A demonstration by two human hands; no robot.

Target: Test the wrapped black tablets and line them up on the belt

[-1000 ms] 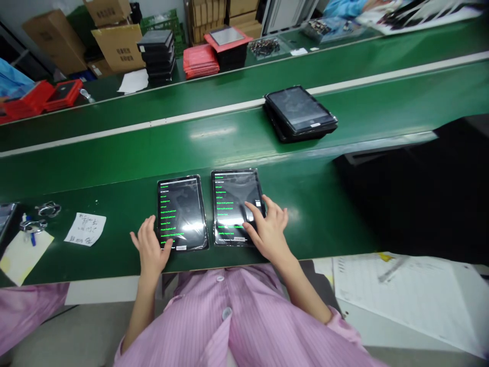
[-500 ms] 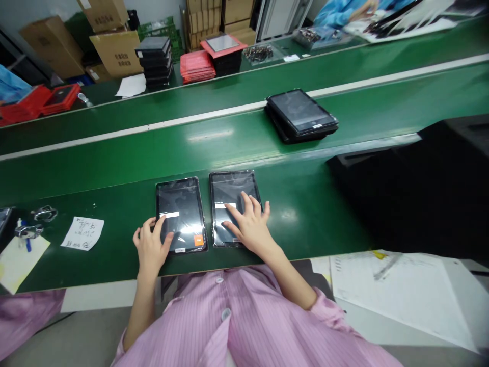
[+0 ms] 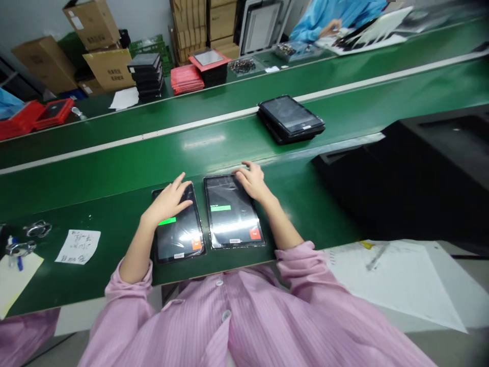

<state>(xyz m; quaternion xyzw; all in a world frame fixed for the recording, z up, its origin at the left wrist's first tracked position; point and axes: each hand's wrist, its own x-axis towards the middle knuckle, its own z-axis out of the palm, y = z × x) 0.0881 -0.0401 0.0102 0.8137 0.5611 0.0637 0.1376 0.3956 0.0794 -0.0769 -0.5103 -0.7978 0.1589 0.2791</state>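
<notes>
Two dark tablets lie side by side on the green bench, both in clear film with their screens lit. Over the upper part of the left tablet [image 3: 179, 242] is my left hand [image 3: 168, 201], fingers spread and nothing held. It hides some of that screen, where a green bar and an orange square show. At the top right corner of the right tablet [image 3: 233, 219] is my right hand [image 3: 251, 181], its fingers extended and bent over the edge. A green bar and a red-orange square show on this screen too. I cannot tell how firmly the fingertips touch.
Stacked tablets [image 3: 291, 118] sit on the belt ahead. A large black case [image 3: 405, 178] stands at right. A handwritten note [image 3: 79, 246] and a pen [image 3: 19, 261] lie at left. Across the belt are red sleeves [image 3: 187, 79], cartons [image 3: 110, 69] and a co-worker's blue sleeve [image 3: 309, 23].
Both hands have moved up toward the tablets' top edges. White bars on the screens have turned green. A red-orange square now shows on the right tablet. The view has shifted slightly.
</notes>
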